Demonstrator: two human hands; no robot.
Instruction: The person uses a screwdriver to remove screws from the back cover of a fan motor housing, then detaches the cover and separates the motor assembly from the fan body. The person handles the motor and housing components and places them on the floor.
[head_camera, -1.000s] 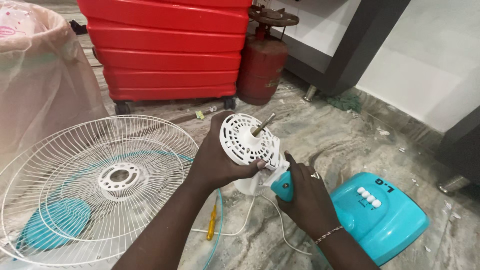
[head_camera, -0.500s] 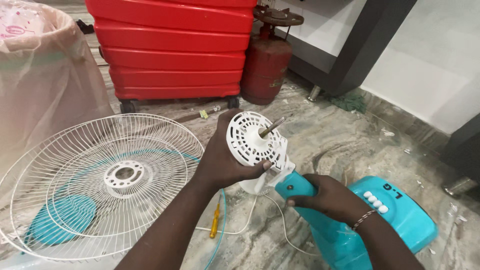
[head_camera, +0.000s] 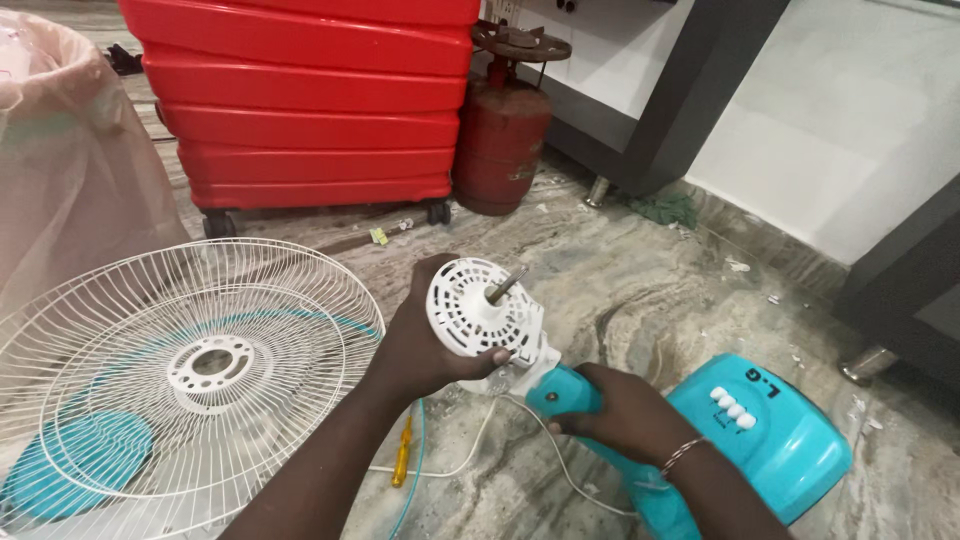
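A white fan motor housing (head_camera: 482, 318), round and pierced with vent slots, is held above the marble floor (head_camera: 640, 290) near the middle of the view, with its metal shaft (head_camera: 506, 284) pointing up and to the right. The housing is grasped from the left and from below by the left hand (head_camera: 430, 345), whose grip is clenched around its rim, with a fingertip showing at the lower edge. Just below the housing, the turquoise neck of the fan stand (head_camera: 568, 392) is clasped by the right hand (head_camera: 615, 412); the grip is closed over it, and a thin bracelet is seen at the wrist. The neck is joined to a turquoise fan base (head_camera: 775, 440) that lies on the floor to the right, with a row of white push buttons (head_camera: 733, 407) on its top face.

A white power cord (head_camera: 470, 455) is trailed over the floor beneath the hands, and a yellow-handled screwdriver (head_camera: 402, 463) is laid beside it. To the left, a white wire fan guard (head_camera: 180, 370) is laid flat, with a turquoise fan blade (head_camera: 65, 475) seen through its wires.

Further back, a red ribbed case on wheels (head_camera: 310, 100) is stood against the wall, and a red gas cylinder (head_camera: 503, 130) is set just beside it on the right. At the far left, a large bin covered in thin clear plastic (head_camera: 70, 150) is seen; what is in it cannot be told.
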